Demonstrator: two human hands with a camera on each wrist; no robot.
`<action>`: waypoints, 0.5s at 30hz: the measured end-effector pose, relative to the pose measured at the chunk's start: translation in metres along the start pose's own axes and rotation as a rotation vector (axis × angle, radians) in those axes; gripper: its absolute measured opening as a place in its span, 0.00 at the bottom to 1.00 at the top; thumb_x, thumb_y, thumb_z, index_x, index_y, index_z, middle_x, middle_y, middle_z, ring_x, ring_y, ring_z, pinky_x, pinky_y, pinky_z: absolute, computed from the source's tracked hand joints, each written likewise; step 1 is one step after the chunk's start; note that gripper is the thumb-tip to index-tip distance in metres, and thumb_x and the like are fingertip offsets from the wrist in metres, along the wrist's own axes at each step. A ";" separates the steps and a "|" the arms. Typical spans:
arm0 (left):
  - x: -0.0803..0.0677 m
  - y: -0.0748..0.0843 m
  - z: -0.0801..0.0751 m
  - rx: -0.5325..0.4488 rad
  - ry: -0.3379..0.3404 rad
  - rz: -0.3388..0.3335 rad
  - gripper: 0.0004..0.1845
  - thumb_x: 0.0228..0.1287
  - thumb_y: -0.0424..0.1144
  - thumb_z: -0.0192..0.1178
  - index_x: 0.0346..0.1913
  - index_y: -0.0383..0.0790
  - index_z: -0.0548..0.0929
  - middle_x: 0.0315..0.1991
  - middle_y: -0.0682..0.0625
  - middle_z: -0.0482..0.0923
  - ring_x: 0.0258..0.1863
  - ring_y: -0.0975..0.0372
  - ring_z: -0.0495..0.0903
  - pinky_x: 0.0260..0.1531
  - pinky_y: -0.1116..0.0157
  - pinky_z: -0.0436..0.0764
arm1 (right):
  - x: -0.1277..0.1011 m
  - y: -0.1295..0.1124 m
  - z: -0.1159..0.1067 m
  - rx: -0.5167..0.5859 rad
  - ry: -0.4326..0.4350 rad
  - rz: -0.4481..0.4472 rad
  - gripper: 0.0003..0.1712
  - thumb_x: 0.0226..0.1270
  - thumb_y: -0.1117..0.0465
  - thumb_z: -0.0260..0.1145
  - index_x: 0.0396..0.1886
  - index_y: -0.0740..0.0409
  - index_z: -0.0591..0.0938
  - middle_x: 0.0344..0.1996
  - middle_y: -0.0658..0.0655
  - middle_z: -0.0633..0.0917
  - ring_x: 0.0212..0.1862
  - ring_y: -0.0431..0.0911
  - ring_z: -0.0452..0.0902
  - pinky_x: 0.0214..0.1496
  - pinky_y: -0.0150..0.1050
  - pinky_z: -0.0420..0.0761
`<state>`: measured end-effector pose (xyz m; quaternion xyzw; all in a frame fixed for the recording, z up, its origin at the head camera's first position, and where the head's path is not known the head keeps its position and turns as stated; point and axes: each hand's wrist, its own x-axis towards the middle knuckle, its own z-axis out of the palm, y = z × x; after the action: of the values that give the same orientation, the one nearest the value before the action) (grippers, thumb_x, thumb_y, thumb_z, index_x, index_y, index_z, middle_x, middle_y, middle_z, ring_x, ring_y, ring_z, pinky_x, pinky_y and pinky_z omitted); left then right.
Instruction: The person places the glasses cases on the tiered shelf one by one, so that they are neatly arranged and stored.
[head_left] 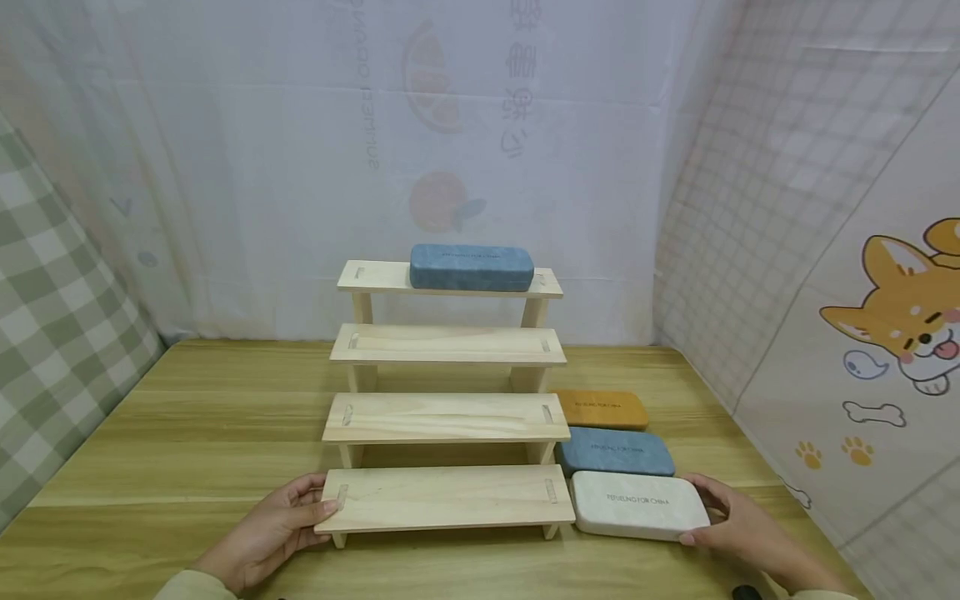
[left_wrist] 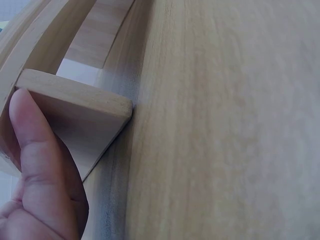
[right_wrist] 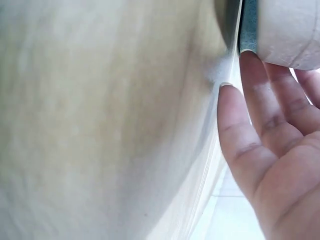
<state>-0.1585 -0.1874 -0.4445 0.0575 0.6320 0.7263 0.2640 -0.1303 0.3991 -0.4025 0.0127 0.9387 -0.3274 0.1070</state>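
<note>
My left hand (head_left: 277, 529) grips the left end of a pale wooden stepped display rack (head_left: 450, 497), its thumb on the lowest shelf. In the left wrist view, a finger (left_wrist: 37, 155) lies against the rack's leg (left_wrist: 80, 120) under that shelf. My right hand (head_left: 731, 525) holds the right end of a white glasses case (head_left: 637, 504) between thumb at the front corner and fingers behind. The case lies beside the lowest shelf. In the right wrist view, the fingers (right_wrist: 257, 95) reach up to the case; the thumb is out of view.
Behind the white case lie a blue glasses case (head_left: 618, 452) and an orange one (head_left: 603, 409), both along the rack's right side. Another blue glasses case (head_left: 471, 267) sits on the top shelf. Cloth hangings (head_left: 262, 208) surround the wooden table (head_left: 187, 433) at the back and sides.
</note>
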 end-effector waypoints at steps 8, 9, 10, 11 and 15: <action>-0.001 0.001 0.000 0.005 0.006 -0.004 0.42 0.70 0.36 0.56 0.70 0.17 0.40 0.48 0.49 0.74 0.42 0.61 0.78 0.40 0.65 0.80 | -0.003 -0.002 0.001 0.042 0.028 0.002 0.51 0.50 0.58 0.78 0.68 0.76 0.62 0.64 0.78 0.66 0.56 0.54 0.76 0.43 0.27 0.76; -0.001 0.001 0.000 0.004 0.006 -0.005 0.42 0.70 0.36 0.56 0.70 0.17 0.40 0.48 0.49 0.74 0.42 0.61 0.78 0.40 0.65 0.80 | -0.003 -0.002 0.001 0.046 0.035 0.005 0.51 0.50 0.58 0.78 0.68 0.75 0.62 0.64 0.77 0.66 0.54 0.49 0.77 0.43 0.27 0.76; -0.001 0.001 0.000 0.004 0.005 -0.006 0.41 0.70 0.36 0.56 0.70 0.17 0.40 0.48 0.49 0.74 0.42 0.61 0.78 0.40 0.65 0.80 | -0.004 -0.002 0.002 0.052 0.043 0.008 0.51 0.50 0.58 0.78 0.68 0.74 0.63 0.65 0.77 0.66 0.52 0.42 0.76 0.43 0.26 0.76; -0.001 0.001 0.000 0.004 0.002 -0.007 0.41 0.71 0.36 0.56 0.70 0.17 0.41 0.48 0.49 0.74 0.42 0.61 0.78 0.40 0.65 0.80 | -0.005 -0.001 0.002 0.054 0.050 -0.007 0.51 0.50 0.58 0.78 0.67 0.75 0.63 0.64 0.77 0.66 0.51 0.37 0.75 0.43 0.26 0.76; -0.001 0.001 0.000 0.001 -0.004 -0.009 0.41 0.71 0.36 0.55 0.69 0.17 0.41 0.48 0.49 0.74 0.42 0.61 0.78 0.40 0.65 0.80 | -0.008 0.002 0.003 0.060 0.085 -0.047 0.50 0.48 0.61 0.79 0.66 0.77 0.64 0.63 0.78 0.68 0.44 0.20 0.68 0.43 0.26 0.76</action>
<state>-0.1576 -0.1880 -0.4430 0.0562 0.6321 0.7247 0.2685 -0.1220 0.3993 -0.4042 0.0078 0.9321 -0.3572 0.0589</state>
